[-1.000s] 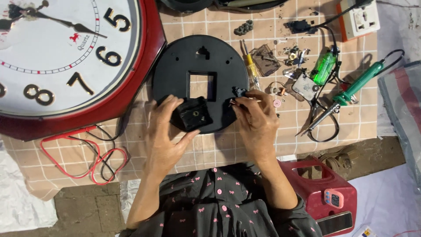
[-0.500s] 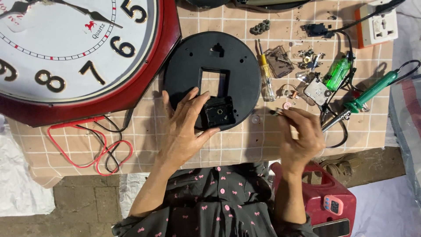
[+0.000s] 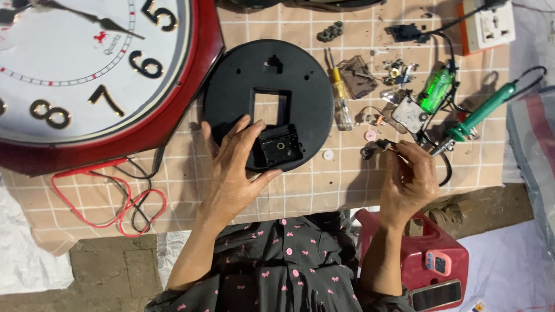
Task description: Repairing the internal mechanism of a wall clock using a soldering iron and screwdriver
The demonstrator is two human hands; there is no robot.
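The left hand (image 3: pixel 234 173) lies flat and open on the lower left of the round black clock back plate (image 3: pixel 269 104), fingers spread and gripping nothing, its thumb just beside the small black movement box (image 3: pixel 279 146) that sits at the plate's lower edge below the square cut-out, as if to keep the plate from sliding on the checked counter (image 3: pixel 324 185). Right of the plate, the right hand (image 3: pixel 409 179) pinches a small dark part (image 3: pixel 377 147) between fingertips, low over the counter. Beyond it, farther right of the plate, lie a yellow-handled screwdriver (image 3: pixel 338 95), loose parts and a green-handled soldering iron (image 3: pixel 483 112); a big red-rimmed wall clock (image 3: pixel 87 75) lies left of the plate.
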